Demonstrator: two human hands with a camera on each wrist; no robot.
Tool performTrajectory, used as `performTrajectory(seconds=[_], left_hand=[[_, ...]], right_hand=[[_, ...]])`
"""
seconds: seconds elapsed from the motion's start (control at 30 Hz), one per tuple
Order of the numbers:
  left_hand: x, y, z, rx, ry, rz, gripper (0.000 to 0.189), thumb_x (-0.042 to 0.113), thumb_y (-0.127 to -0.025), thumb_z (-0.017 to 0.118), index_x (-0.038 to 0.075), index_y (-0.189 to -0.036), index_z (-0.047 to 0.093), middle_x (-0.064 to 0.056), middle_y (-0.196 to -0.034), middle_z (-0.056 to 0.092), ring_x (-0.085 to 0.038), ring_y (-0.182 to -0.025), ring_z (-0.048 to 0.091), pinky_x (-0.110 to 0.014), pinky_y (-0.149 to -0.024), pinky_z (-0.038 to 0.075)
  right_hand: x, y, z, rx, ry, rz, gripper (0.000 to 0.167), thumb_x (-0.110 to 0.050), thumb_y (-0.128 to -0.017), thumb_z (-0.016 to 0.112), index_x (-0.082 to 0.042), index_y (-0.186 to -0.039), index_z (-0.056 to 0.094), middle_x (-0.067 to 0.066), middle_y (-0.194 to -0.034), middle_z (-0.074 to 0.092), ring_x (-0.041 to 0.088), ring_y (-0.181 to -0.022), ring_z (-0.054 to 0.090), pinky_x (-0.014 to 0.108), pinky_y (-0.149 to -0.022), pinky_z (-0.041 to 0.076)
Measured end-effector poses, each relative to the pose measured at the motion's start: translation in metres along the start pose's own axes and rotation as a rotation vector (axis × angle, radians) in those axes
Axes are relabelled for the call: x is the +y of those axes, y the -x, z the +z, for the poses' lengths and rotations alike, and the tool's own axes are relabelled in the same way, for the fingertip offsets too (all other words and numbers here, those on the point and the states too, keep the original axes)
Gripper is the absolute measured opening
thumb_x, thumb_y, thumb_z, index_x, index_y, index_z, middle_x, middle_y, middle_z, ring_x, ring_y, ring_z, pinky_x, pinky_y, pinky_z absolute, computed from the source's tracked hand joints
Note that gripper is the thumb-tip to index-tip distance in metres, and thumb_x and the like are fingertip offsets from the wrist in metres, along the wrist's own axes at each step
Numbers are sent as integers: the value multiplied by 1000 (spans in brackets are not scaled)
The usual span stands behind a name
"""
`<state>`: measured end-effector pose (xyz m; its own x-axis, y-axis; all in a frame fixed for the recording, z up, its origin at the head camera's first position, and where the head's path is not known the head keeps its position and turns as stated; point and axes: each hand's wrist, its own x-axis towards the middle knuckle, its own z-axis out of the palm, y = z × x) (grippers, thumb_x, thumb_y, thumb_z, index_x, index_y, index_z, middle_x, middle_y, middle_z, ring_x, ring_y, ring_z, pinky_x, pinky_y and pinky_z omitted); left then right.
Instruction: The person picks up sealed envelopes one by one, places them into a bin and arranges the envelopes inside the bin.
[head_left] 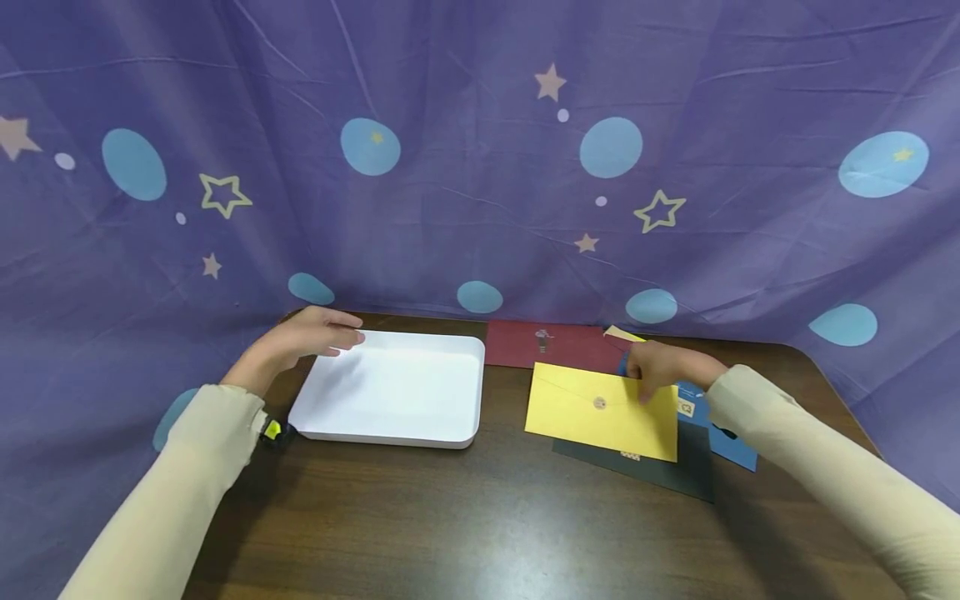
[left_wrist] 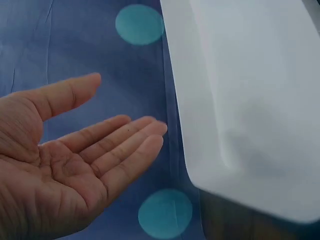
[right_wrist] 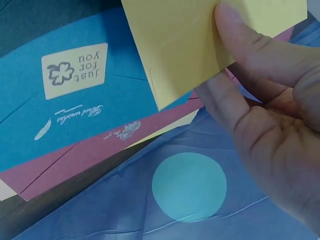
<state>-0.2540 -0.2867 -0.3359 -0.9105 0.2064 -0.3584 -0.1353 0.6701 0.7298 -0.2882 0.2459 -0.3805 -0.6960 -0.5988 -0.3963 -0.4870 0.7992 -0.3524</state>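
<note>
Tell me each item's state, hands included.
Yellow envelope: closed, held.
Dark envelope: flat, partly covered.
Blue envelope: flat, partly covered.
Red envelope: lying flat.
Pale yellow item: mostly covered.
White tray: open side up.
Left hand: fingers extended, holding nothing.
Right hand: pinching the yellow envelope.

Long cream sleeves (head_left: pixel 161 483), loose cuffs (head_left: pixel 238 408), black wrist device (head_left: pixel 283 435) with yellow-green patch (head_left: pixel 272 429) on the left, bare fingers (left_wrist: pixel 127 162)

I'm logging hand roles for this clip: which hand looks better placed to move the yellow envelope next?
Probably the right hand: it already pinches the yellow envelope between thumb and fingers. The left hand is open and empty, by the white tray, away from the envelope.
</note>
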Motion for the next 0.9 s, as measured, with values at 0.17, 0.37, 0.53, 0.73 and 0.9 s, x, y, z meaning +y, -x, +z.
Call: performTrajectory(seconds=[0.17, 0.37, 0.53, 0.73, 0.9], left_hand=[[-6, 5, -14, 40, 9, -59, 64, 26, -105, 55, -8, -154, 32, -31, -155, 39, -47, -144, 38, -54, -119, 40], [-19, 9, -25, 78, 9, -106, 61, 22, -106, 51, -10, -153, 31, -34, -156, 36, -48, -145, 36, -54, -120, 38], [-34, 7, -28, 61, 1, -163, 59, 16, -106, 50, -14, -152, 29, -37, -153, 36, -50, -144, 36, -55, -119, 39], [-54, 3, -27, -4, 21, -216, 60, 9, -105, 51, -21, -149, 24, -40, -149, 39, -49, -136, 48, -54, -110, 50], [-65, 1, -23, -40, 91, -228, 58, 4, -102, 55, -23, -146, 29, -25, -113, 70, -25, -102, 69, -45, -95, 61]], right_hand=[[-1, 5, -4, -2, 3, 26, 49, 6, -77, 80, -16, -59, 40, -6, -61, 22, 10, -57, 21, 23, -55, 21], [-1, 6, -6, -4, -33, 1, 23, 9, -79, 76, -6, -70, 60, -6, -66, 42, 10, -62, 36, 23, -58, 32], [-1, 6, -9, -6, -63, -30, 15, 10, -80, 71, -3, -78, 63, -6, -69, 43, 10, -64, 37, 24, -60, 32], [7, 5, -9, -18, -118, -23, 15, 11, -83, 67, -3, -89, 70, -2, -74, 55, 10, -66, 44, 23, -62, 37], [13, 6, -7, -66, -210, 35, 18, 9, -87, 64, -3, -97, 72, 3, -89, 71, 14, -76, 58, 25, -70, 47]])
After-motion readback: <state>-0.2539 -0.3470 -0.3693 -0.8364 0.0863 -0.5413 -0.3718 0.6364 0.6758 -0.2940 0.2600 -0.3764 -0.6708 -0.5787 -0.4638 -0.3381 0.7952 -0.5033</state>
